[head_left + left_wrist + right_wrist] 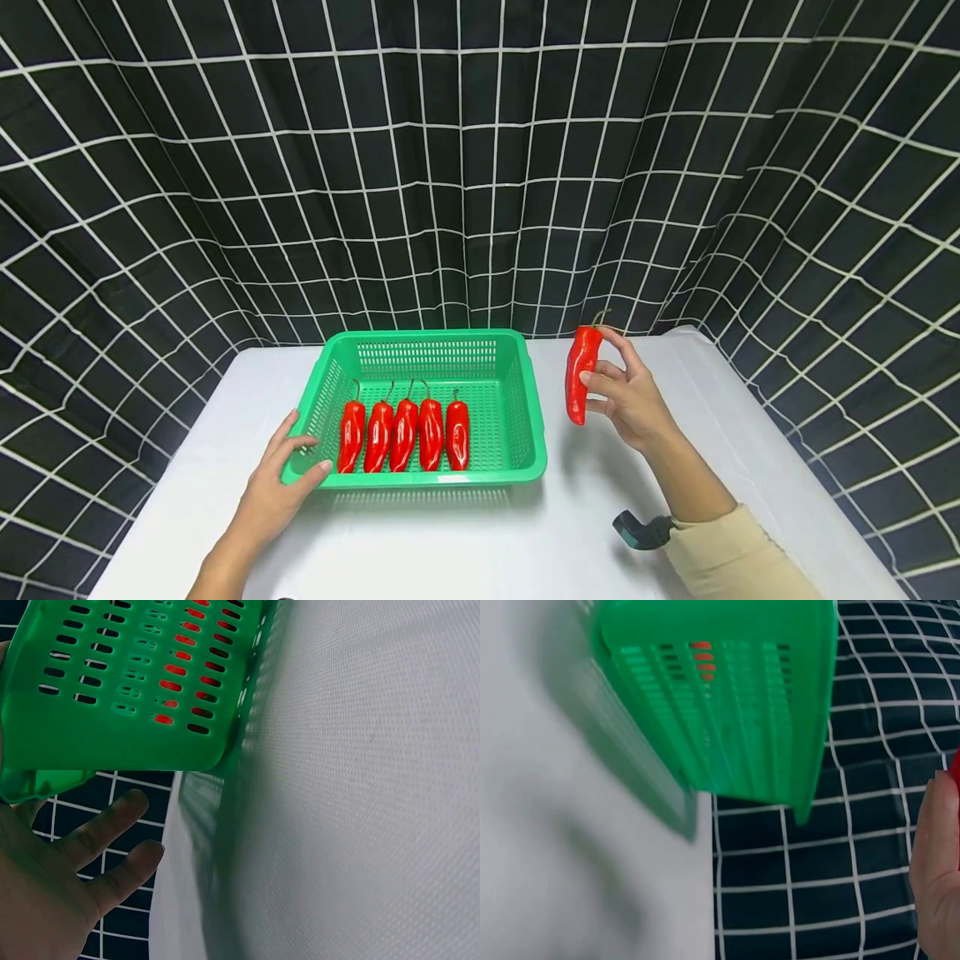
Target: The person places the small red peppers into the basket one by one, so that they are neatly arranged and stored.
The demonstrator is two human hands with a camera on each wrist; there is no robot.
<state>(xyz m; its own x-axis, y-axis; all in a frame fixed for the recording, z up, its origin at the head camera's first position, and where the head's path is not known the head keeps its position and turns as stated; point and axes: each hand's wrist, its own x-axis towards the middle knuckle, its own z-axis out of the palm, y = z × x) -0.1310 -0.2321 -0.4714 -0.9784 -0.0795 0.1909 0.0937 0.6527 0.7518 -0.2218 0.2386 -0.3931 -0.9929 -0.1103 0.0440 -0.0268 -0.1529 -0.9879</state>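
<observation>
My right hand (632, 400) holds a long red chili pepper (581, 375) upright above the table, right of a green plastic basket (450, 477). The thumb lies on the pepper's near side and its thin stem points up. In the right wrist view only a red sliver of that pepper (957, 769) shows beside the fingers. Several similar red peppers (405, 435) lie side by side in the basket, stems toward the back. My left hand (276, 483) rests at the basket's front left corner, thumb and a finger over the rim. Its other fingers spread loosely outside in the left wrist view.
A white cloth covers the table (420, 542). Black fabric with a white grid (480, 167) hangs behind and along both sides. A dark curved device (642, 531) sticks out from the right sleeve (720, 554). The basket's perforated side wall (127, 682) shows red through its slots.
</observation>
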